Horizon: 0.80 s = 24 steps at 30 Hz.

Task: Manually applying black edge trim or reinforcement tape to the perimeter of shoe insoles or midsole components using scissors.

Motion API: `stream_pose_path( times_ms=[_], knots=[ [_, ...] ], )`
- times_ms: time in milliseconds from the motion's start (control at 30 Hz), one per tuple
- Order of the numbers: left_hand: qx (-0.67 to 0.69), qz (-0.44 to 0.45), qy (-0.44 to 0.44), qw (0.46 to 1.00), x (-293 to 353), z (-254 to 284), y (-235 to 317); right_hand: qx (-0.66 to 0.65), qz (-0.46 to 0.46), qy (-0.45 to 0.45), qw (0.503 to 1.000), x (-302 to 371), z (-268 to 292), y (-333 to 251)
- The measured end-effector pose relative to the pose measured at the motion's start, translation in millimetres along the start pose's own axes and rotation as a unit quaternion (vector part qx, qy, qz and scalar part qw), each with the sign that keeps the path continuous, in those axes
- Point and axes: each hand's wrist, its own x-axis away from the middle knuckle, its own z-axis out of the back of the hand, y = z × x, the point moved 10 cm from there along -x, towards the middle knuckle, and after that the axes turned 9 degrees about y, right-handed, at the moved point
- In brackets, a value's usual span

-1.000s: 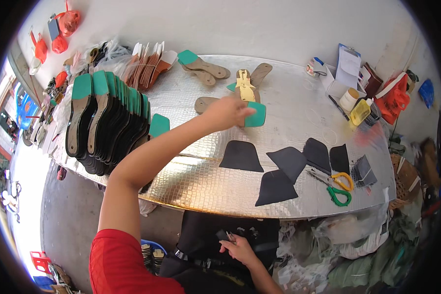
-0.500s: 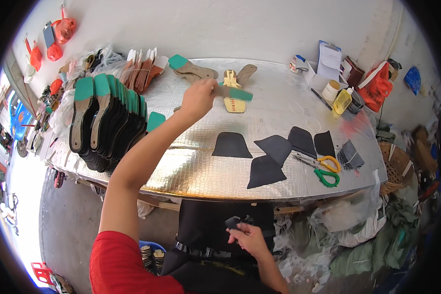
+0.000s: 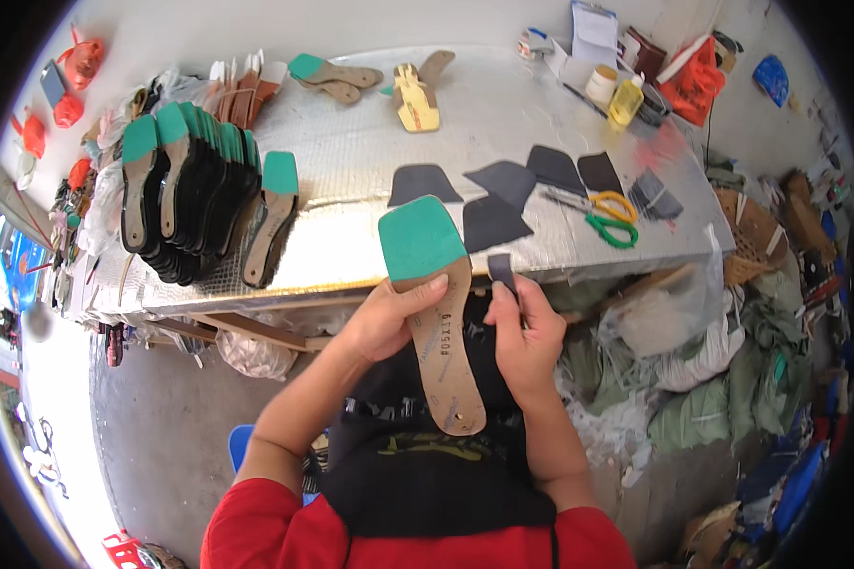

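In front of my chest, my left hand (image 3: pixel 381 321) grips a shoe insole board (image 3: pixel 449 346) by its edge, thumb on top. The board is brown, with a green toe end pointing away from me and a small hole near its heel. Just right of it, my right hand (image 3: pixel 529 334) pinches a small dark strip of sheet material (image 3: pixel 501 269), close to the board's edge. Beyond them on the table lie several black cut pieces (image 3: pixel 496 221). At the left stands a thick row of insole boards (image 3: pixel 185 204), and a separate insole stack (image 3: pixel 271 223) leans beside it.
Yellow- and green-handled scissors (image 3: pixel 609 218) rest right of the black pieces on the silver-covered table (image 3: pixel 337 194). A yellow template (image 3: pixel 416 100) lies farther back near more insole boards (image 3: pixel 337 78). A yellow bottle (image 3: pixel 625 102) and white jar (image 3: pixel 601 83) stand at back right.
My left hand has come back from the far part of the table with the insole board. My right hand has risen from near my lap, bringing the dark strip beside it.
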Motion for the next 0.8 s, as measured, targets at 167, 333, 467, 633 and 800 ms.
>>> stream_pose_path(
  times_ms=[167,333,467,633,800],
  knots=[
    [0.052,-0.038,0.003,0.998,21.6,-15.6,-15.0,0.055,0.029,-0.003,0.998,23.2,-1.0,11.3],
    [0.088,-0.033,-0.033,0.995,30.5,-13.0,-21.1,0.073,0.034,-0.02,0.997,33.4,-2.6,9.0],
    [0.085,-0.043,0.008,0.995,32.8,-13.7,-18.6,0.076,0.023,-0.025,0.997,35.7,-4.9,8.6],
    [0.094,-0.042,0.023,0.994,30.6,1.8,-27.7,0.077,0.03,-0.03,0.996,36.2,-7.6,7.6],
    [0.096,-0.022,0.039,0.994,28.3,10.0,-33.7,0.076,0.037,-0.031,0.996,37.6,-8.9,8.8]
  ],
)
